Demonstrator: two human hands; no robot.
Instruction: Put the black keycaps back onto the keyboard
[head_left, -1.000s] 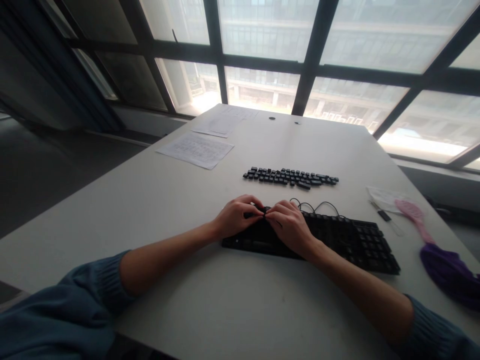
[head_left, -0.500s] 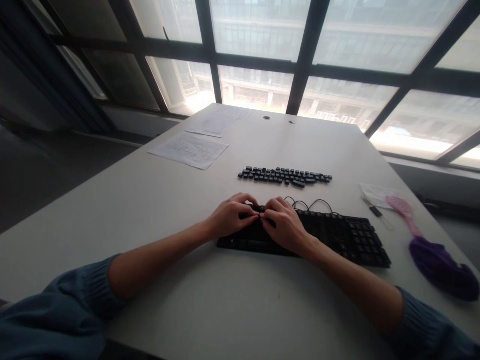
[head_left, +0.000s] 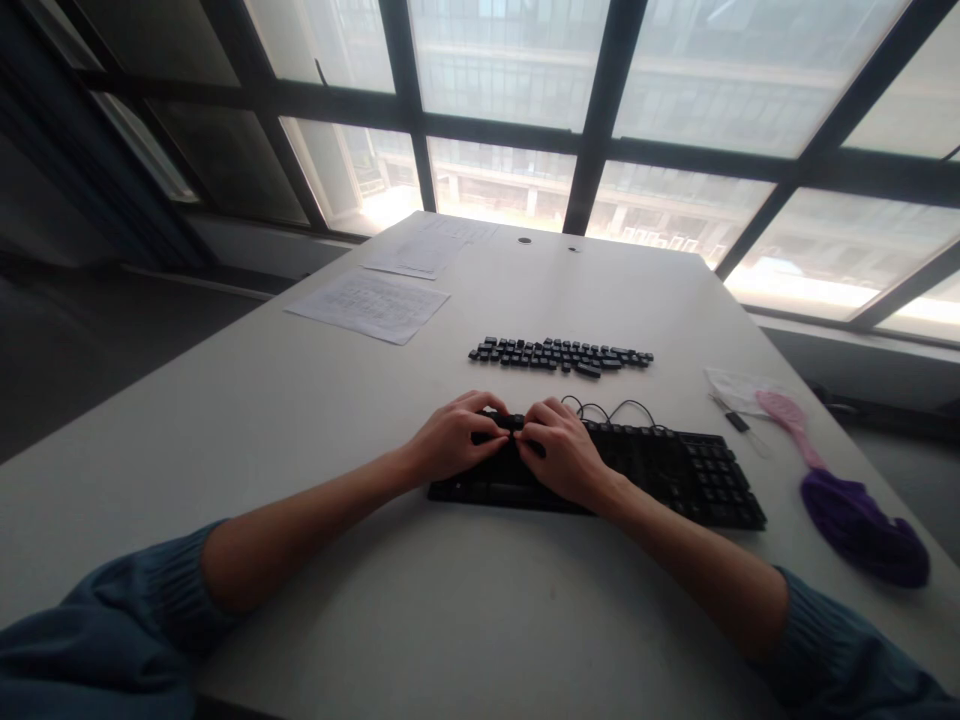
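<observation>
Barely any change on my feed: left hand (head_left: 450, 440) and right hand (head_left: 561, 452) still curled at the keyboard (head_left: 654, 462), upper left, same spot being worked. Can't tell if either's gripping anything.

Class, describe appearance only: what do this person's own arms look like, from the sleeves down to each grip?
The left sleeve and right sleeve are muted blue and loose, with gathered, elastic-looking cuffs. Below them, the left forearm and right forearm are bare. The left grip and right grip wear no gloves. No watch or bracelet shows.
</observation>
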